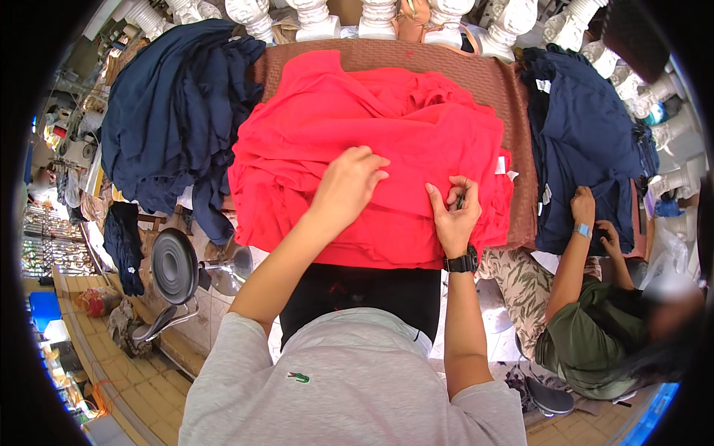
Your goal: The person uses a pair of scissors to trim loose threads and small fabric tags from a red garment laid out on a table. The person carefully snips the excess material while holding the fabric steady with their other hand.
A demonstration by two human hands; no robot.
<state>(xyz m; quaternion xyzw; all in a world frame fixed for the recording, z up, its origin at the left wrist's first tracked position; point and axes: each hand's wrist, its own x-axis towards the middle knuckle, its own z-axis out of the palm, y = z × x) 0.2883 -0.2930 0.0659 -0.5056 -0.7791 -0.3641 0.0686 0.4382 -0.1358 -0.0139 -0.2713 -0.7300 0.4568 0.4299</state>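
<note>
A thick pile of red garments (387, 134) lies in front of me, with creased and folded cloth on top. My left hand (348, 186) is over the middle of the pile, fingers bent, with a gap between thumb and forefinger and nothing visible in it. Near the pile's right side, my right hand (457, 215) has its fingers curled round a small dark tool (460, 201); most of it is hidden, so its kind is unclear. The right thumb points up against the red cloth. A white label (501, 165) sticks out at the pile's right edge.
The table wears a brown cloth (520, 134). Dark blue garments (175, 111) are heaped at the left, and more navy garments (584, 134) lie at the right, where a co-worker's hand (583, 204) touches them. White balusters (316, 18) line the far edge. A round-seated stool (175, 265) stands at left.
</note>
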